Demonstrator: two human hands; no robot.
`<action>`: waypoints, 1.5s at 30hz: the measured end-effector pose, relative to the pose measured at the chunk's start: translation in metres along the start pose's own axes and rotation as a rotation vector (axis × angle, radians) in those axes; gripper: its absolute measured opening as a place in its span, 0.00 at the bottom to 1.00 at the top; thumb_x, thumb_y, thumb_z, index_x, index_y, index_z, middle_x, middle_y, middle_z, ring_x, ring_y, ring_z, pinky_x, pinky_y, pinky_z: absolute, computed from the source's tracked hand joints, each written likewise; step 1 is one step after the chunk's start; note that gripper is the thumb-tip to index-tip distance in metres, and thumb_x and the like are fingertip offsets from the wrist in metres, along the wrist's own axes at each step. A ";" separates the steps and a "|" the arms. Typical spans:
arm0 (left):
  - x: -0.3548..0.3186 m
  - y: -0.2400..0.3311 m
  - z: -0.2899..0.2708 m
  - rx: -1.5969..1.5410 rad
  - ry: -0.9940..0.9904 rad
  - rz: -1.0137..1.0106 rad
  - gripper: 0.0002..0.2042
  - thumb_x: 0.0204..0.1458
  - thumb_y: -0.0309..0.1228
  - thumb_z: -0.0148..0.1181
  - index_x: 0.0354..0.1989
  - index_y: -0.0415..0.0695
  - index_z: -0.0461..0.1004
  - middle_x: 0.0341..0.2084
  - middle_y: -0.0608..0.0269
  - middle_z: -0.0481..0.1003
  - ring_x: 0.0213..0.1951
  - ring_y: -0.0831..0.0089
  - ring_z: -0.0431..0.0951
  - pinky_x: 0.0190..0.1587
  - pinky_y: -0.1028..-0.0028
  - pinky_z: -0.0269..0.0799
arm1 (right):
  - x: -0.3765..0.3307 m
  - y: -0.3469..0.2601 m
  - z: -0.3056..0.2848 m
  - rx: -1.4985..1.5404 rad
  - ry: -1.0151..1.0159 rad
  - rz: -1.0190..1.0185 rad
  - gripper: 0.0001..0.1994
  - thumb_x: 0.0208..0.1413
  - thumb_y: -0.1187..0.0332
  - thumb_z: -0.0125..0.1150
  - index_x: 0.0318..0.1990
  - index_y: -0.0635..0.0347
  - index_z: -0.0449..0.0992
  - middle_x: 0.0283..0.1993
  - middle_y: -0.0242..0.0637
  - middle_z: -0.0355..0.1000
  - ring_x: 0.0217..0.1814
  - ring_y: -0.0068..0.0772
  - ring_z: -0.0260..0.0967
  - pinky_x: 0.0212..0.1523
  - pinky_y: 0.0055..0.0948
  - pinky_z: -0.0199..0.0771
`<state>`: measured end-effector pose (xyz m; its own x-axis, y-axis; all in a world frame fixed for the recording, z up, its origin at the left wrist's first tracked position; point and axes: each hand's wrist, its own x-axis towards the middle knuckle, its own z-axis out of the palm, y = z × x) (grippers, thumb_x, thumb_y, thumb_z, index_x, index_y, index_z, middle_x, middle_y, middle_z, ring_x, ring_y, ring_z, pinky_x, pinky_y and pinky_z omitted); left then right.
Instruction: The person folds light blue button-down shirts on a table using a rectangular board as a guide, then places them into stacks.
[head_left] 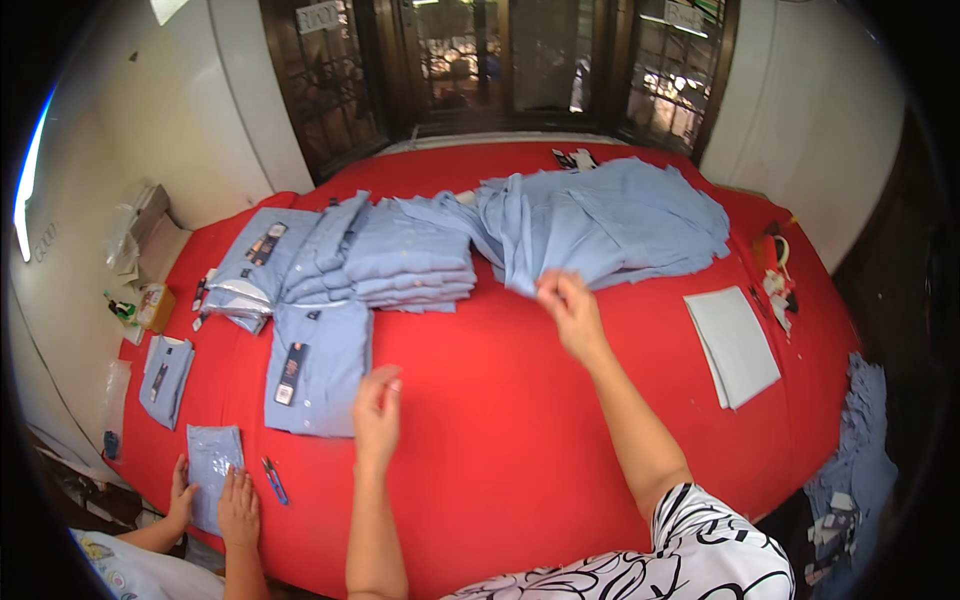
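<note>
My right hand [572, 312] reaches forward with its fingertips pinched at the near edge of a light blue shirt [520, 235] on the loose heap at the back of the table. My left hand [377, 410] hovers over the red cloth with fingers loosely bent and nothing visible in them. Just left of it lies a neatly folded blue shirt [325, 385] bearing a dark hang tag [290, 373]. Behind that stands a stack of folded blue shirts [415, 265]. Other blue shirts [640, 215] spread out flat in a pile at the back right.
At lower left, a co-worker's hands [238, 508] press on a plastic-bagged shirt [210, 465] beside blue thread snips [275, 482]. Bagged shirts [258, 250] sit at back left. A pale folded sheet [733, 348] lies right. Blue garments [860, 450] hang at the table's right edge.
</note>
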<state>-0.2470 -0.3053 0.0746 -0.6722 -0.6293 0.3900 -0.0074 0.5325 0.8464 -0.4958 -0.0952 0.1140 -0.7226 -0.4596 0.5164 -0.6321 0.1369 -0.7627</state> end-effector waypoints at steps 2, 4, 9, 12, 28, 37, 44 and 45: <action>-0.044 0.018 0.026 -0.031 -0.046 -0.092 0.10 0.61 0.28 0.54 0.46 0.37 0.77 0.46 0.53 0.76 0.51 0.63 0.75 0.56 0.68 0.69 | -0.086 -0.043 -0.028 0.460 -0.250 0.260 0.07 0.63 0.67 0.57 0.39 0.63 0.73 0.44 0.32 0.73 0.53 0.25 0.68 0.56 0.30 0.67; -0.070 0.034 0.046 -0.085 -0.053 -0.167 0.11 0.61 0.29 0.54 0.47 0.38 0.77 0.46 0.53 0.76 0.50 0.63 0.76 0.55 0.68 0.69 | -0.168 -0.063 -0.078 0.623 -0.685 0.489 0.09 0.65 0.64 0.57 0.41 0.62 0.73 0.38 0.26 0.70 0.43 0.18 0.65 0.49 0.23 0.67; -0.097 0.047 0.091 -0.048 -0.195 -0.216 0.13 0.61 0.31 0.55 0.50 0.39 0.76 0.45 0.54 0.75 0.44 0.64 0.77 0.50 0.67 0.72 | -0.279 -0.074 -0.182 0.314 -1.026 0.738 0.10 0.62 0.62 0.59 0.43 0.59 0.76 0.37 0.28 0.75 0.42 0.17 0.69 0.45 0.21 0.69; -0.109 0.045 0.121 0.020 -0.232 -0.151 0.15 0.58 0.32 0.59 0.52 0.42 0.75 0.42 0.55 0.74 0.41 0.63 0.75 0.47 0.66 0.71 | -0.292 -0.056 -0.204 0.314 -0.630 0.713 0.13 0.61 0.61 0.60 0.46 0.60 0.76 0.37 0.28 0.75 0.41 0.18 0.71 0.44 0.22 0.71; -0.189 0.051 0.002 0.188 -0.711 -0.636 0.28 0.44 0.51 0.67 0.50 0.44 0.75 0.45 0.53 0.76 0.49 0.58 0.72 0.54 0.59 0.64 | -0.269 -0.025 -0.033 -0.304 -0.738 -0.186 0.07 0.53 0.65 0.61 0.39 0.49 0.78 0.41 0.36 0.70 0.51 0.42 0.65 0.51 0.42 0.58; -0.196 0.024 0.048 0.486 -0.549 0.082 0.17 0.50 0.35 0.61 0.47 0.40 0.72 0.45 0.47 0.74 0.50 0.50 0.72 0.52 0.55 0.66 | -0.303 -0.071 0.000 0.057 -0.928 -0.124 0.07 0.54 0.69 0.59 0.40 0.52 0.78 0.40 0.35 0.74 0.43 0.36 0.68 0.51 0.36 0.60; -0.242 0.000 -0.128 0.297 0.316 -0.285 0.08 0.53 0.28 0.58 0.41 0.42 0.73 0.35 0.46 0.73 0.41 0.49 0.73 0.45 0.57 0.69 | -0.333 -0.120 -0.103 0.974 -0.359 0.420 0.02 0.57 0.76 0.58 0.36 0.64 0.73 0.36 0.41 0.75 0.34 0.32 0.73 0.37 0.29 0.73; -0.246 0.027 -0.157 0.265 0.379 -0.300 0.06 0.55 0.28 0.57 0.39 0.41 0.72 0.33 0.52 0.73 0.39 0.59 0.74 0.44 0.63 0.69 | -0.340 -0.116 -0.123 0.952 -0.244 0.376 0.03 0.58 0.75 0.59 0.35 0.64 0.71 0.34 0.43 0.75 0.34 0.33 0.74 0.36 0.32 0.74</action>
<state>0.0344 -0.2256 0.0587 -0.2988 -0.9092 0.2899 -0.3769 0.3915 0.8395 -0.2114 0.1535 0.0746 -0.6840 -0.7092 0.1712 0.1786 -0.3903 -0.9032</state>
